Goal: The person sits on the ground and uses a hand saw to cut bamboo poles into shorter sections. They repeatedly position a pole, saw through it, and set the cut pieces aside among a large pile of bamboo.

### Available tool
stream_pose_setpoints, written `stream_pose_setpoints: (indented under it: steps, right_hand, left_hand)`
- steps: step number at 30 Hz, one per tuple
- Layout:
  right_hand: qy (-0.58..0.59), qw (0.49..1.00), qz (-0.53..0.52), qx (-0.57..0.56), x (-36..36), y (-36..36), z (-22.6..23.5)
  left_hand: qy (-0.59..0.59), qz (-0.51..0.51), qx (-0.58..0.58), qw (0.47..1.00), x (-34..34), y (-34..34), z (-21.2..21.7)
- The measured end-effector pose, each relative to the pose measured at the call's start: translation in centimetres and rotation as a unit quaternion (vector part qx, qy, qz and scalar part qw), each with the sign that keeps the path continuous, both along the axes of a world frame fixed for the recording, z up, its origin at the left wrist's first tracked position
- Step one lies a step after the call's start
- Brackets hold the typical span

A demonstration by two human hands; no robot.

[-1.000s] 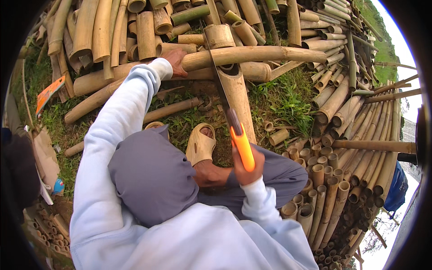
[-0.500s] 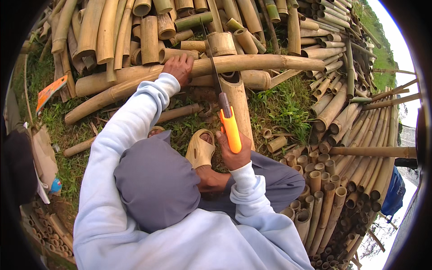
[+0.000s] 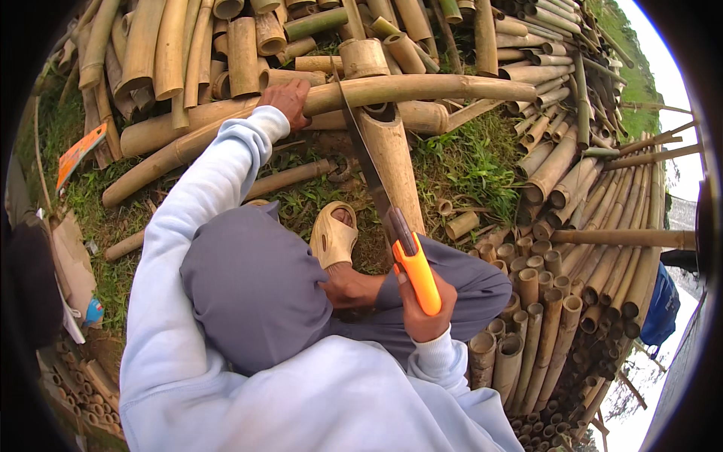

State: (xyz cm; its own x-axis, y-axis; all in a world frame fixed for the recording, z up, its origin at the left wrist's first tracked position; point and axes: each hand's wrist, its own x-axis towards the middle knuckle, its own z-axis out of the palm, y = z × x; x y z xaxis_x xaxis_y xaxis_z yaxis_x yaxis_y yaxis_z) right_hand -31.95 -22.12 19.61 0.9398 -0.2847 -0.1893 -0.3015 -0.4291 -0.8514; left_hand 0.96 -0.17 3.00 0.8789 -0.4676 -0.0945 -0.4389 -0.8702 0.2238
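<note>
A long, slightly curved bamboo pole [image 3: 444,87] lies crosswise in front of me, over a thick bamboo piece [image 3: 395,169] with a hollow end. My left hand [image 3: 286,102] presses on the pole with its fingers curled over the far side. In my right hand [image 3: 428,303] is the orange handle of a handsaw [image 3: 370,167], closed in the fingers near my right knee. The saw's dark blade slants up and left across the pole, a little right of my left hand. Its tip reaches just past the pole. Whether a cut shows under the blade I cannot tell.
Cut bamboo tubes [image 3: 242,56] are heaped beyond the pole. More bamboo stands and lies stacked [image 3: 552,339] on the right. Another thick bamboo log [image 3: 425,117] lies behind the pole. An orange flat piece [image 3: 80,157] rests on the left grass, near cardboard [image 3: 74,252]. My sandalled foot [image 3: 334,235] is close below.
My right hand has drawn the saw back toward me and slightly right, so more blade shows on the near side of the pole. My left hand stays on the pole.
</note>
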Motion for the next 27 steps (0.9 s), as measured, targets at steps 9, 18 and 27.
stream_pose_setpoints:
  steps: [9, 18, 27]
  right_hand:
    - [-0.103, 0.993, 0.027, -0.055, -2.7, 1.1, -2.6]
    - [-0.041, 0.998, 0.036, 0.010, 3.7, 2.6, -6.0]
    - [-0.059, 0.998, 0.011, 0.020, 9.2, 2.4, -7.5]
  left_hand:
    - [-0.023, 0.028, 0.015, 0.999, 0.8, 0.3, 0.5]
    - [0.001, 0.016, 0.012, 1.000, -0.2, 0.8, 0.1]
    - [-0.030, 0.005, -0.017, 0.999, 0.3, -0.9, 0.3]
